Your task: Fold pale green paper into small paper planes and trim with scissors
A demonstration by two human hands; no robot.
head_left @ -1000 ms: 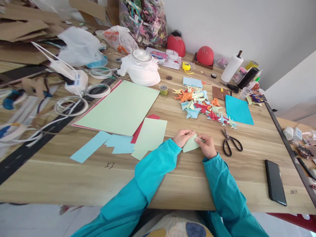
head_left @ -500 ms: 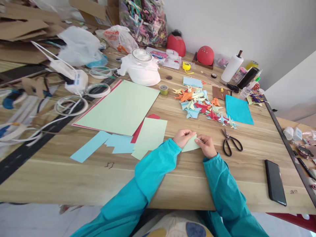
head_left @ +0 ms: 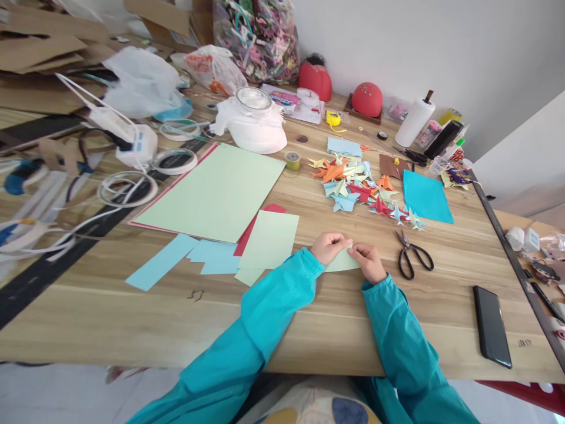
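A small piece of pale green paper is held between both my hands, low over the wooden table. My left hand pinches its upper left edge with thumb and forefinger. On the upper right edge, my right hand has its fingertips closed close to the left thumb. The fingers hide part of the paper, so any fold there is hard to make out. Right of my right hand lie black-handled scissors, blades partly apart. Left of my left hand rests a larger pale green sheet.
Several folded paper cranes are heaped beyond my hands, beside a teal cloth-like square. A big green sheet and blue paper strips lie left. A phone is at the right. White cables coil at far left.
My fingertips have come closer together along the paper's top edge, and my right hand has shifted slightly left. The surrounding things have stayed put.
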